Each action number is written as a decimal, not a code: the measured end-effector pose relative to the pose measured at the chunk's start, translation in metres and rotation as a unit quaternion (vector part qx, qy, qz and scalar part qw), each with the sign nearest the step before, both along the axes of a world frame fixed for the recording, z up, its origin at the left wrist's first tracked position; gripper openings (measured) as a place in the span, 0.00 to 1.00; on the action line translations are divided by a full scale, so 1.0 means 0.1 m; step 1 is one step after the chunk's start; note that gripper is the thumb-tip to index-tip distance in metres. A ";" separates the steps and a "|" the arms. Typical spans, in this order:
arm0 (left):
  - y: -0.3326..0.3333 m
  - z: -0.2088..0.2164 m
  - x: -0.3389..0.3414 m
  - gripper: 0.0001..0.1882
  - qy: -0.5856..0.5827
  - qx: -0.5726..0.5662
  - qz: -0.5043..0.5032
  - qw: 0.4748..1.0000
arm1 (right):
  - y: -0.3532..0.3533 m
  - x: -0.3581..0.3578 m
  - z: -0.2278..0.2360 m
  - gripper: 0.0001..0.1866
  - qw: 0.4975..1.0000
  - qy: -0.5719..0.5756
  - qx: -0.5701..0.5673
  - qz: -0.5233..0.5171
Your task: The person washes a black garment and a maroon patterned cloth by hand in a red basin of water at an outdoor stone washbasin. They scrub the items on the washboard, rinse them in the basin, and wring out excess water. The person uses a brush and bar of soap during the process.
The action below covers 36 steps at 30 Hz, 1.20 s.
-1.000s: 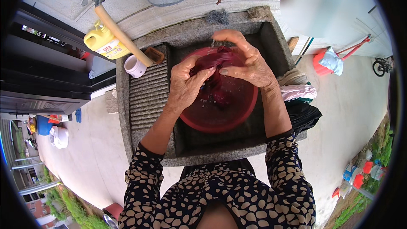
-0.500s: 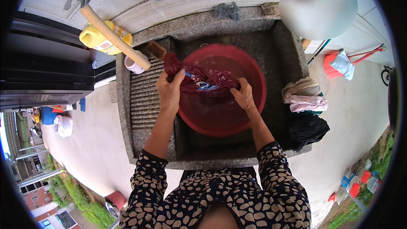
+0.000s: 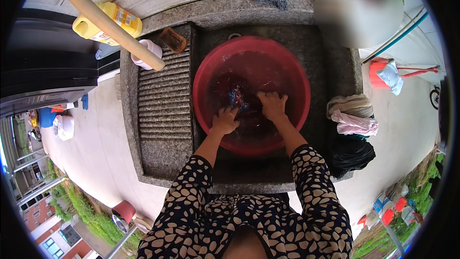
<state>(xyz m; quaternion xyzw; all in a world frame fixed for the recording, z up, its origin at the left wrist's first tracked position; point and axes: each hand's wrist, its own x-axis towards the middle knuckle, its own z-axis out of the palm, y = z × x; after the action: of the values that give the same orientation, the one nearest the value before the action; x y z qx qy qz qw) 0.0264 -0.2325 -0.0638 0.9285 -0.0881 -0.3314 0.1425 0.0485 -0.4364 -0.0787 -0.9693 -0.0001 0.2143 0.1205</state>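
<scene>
Inside a round red plastic basin [image 3: 300, 91] of water, a dark red cloth with a blue and white print [image 3: 236, 97] lies mostly sunk, its outline hard to make out. My left hand [image 3: 225, 120] is low over the near left part of the water beside the print, fingers apart and pointing down at the cloth. To the right of the print is my right hand [image 3: 273, 105], its fingers also spread, at the water's surface. Neither hand grips anything that I can see; the fingertips are partly lost in the dark water.
The basin stands in a stone sink [image 3: 249, 188] with a ridged washboard [image 3: 165, 98] at left. A wooden-handled tool [image 3: 112, 26], a yellow jug [image 3: 125, 19], a pink cup [image 3: 148, 53] and a brown brush [image 3: 173, 40] sit far left. Folded clothes [image 3: 353, 115] hang over the right rim.
Both hands have come down and nearer to me, letting go of the dark red cloth they held stretched above the basin. The cloth has dropped into the water.
</scene>
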 end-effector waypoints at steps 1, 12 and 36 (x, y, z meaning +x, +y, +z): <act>0.12 0.07 0.08 0.32 0.008 -0.058 0.052 0.997 | -0.04 0.09 0.22 0.27 0.997 0.068 0.022 -0.031; -0.36 1.51 0.12 0.50 0.362 -0.710 0.436 0.418 | 0.30 -0.36 2.46 0.28 0.855 -0.258 0.425 0.145; -0.32 1.72 -0.33 0.27 0.349 -0.781 0.432 0.285 | 0.48 -0.31 1.36 0.28 0.643 -0.041 0.752 -0.140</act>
<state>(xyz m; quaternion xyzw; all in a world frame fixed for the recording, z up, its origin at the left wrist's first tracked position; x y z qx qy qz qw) -0.0065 -0.2641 0.1082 0.0753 0.1673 -0.2883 0.9398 0.0172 -0.3881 0.0571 -0.5409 -0.0309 0.0815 0.8366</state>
